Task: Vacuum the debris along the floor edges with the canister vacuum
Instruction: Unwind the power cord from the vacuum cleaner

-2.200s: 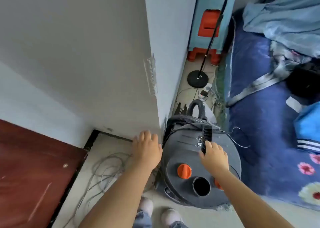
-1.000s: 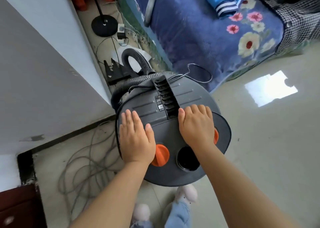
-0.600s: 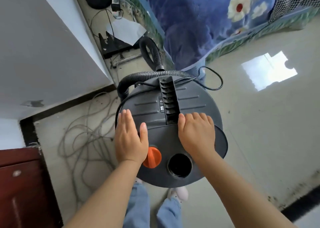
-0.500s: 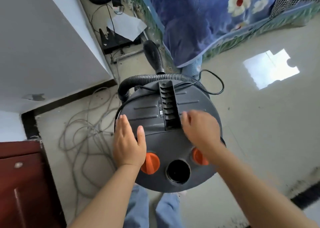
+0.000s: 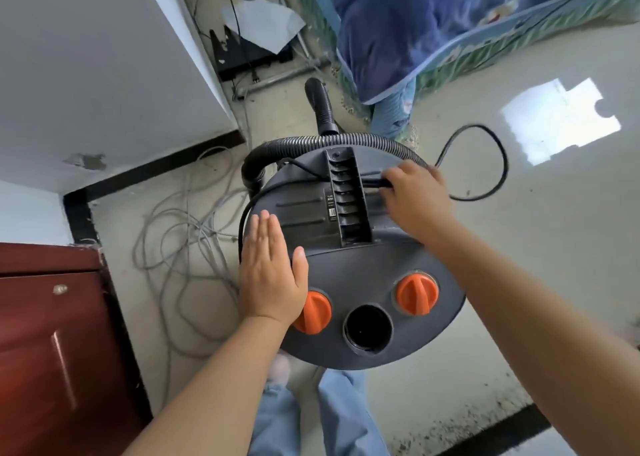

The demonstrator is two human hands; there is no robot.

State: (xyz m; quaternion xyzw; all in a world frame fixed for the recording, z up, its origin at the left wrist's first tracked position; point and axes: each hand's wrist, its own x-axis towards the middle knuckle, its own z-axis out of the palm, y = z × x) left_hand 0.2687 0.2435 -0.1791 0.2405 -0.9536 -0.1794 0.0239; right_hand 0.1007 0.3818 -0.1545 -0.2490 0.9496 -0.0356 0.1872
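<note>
Since the earlier frames the right hand (image 5: 417,199) has left the lid's near half and reached up to the black power cord (image 5: 485,165) beside the ribbed handle (image 5: 348,196), fingers curled around the cord, while the left hand (image 5: 270,275) lies flat with straight, closed fingers on the lid's left side. The grey canister vacuum (image 5: 363,282) fills the frame's centre on glossy pale floor tiles (image 5: 554,248), its corrugated hose (image 5: 346,140) arcing over the top edge. Loose grey cables (image 5: 180,248) sprawl at left below the white wall (image 5: 86,75), a red-brown door (image 5: 52,351) sits lower left, a blue bedspread (image 5: 415,23) upper right, and dark debris (image 5: 467,431) speckles the floor at lower right.
</note>
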